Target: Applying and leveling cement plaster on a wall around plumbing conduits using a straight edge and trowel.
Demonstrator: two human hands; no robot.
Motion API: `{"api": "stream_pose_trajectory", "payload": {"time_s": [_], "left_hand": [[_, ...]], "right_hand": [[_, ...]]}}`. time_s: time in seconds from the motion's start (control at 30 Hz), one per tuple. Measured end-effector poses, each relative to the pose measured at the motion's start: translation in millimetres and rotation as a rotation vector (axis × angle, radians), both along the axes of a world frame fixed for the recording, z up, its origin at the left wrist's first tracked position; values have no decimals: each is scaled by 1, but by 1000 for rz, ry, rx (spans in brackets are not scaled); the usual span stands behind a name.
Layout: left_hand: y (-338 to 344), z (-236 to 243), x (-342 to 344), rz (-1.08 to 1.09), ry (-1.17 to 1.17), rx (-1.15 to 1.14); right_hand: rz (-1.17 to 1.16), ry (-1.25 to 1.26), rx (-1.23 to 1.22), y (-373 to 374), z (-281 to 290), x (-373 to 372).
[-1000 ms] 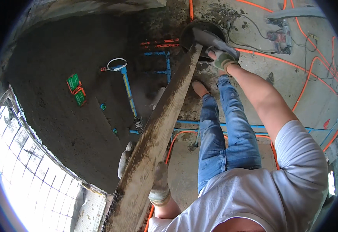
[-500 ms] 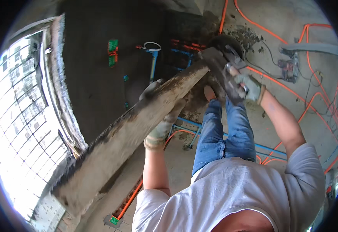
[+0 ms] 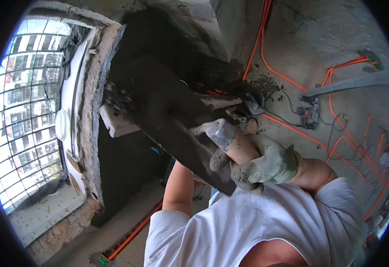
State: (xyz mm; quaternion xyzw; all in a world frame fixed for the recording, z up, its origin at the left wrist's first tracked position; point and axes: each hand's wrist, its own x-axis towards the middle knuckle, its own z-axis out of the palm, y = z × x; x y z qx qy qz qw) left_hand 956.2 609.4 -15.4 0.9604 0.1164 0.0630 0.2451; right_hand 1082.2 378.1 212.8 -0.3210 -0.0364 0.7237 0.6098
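Observation:
My right hand (image 3: 268, 164), in a dirty pale work glove, is wrapped round the stubby handle (image 3: 241, 149) of a plastering trowel. The trowel's broad blade (image 3: 172, 118) is smeared with dark wet mortar and slants up and left, close to the camera. Behind it my left forearm (image 3: 179, 187) reaches up, but the blade hides my left hand. Parts of a long pale board (image 3: 119, 123) show on both sides of the blade. Clumps of mortar (image 3: 121, 95) are at the blade's far left end.
A barred window (image 3: 30, 107) with a rough masonry edge (image 3: 94, 75) stands at left, beside the dark, freshly coated wall (image 3: 123, 173). Orange conduits (image 3: 288, 129) run along the floor at right. A corded power tool (image 3: 309, 115) and a black bucket (image 3: 250, 93) stand there.
My right hand has swung the trowel from the board's far right end towards me and left, so its blade now covers much of the board and my left hand. The view has shifted.

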Motion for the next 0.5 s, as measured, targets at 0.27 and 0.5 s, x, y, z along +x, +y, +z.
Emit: {"api": "stream_pose_trajectory", "payload": {"time_s": [0.27,0.5], "left_hand": [[-17,3,-39,349,-228,-196],[-39,43,-73,720,-420,-635]], "right_hand": [[-123,-1869,-341,-30,-243,23],[185,-1608,-854,-41,-451,72]]}}
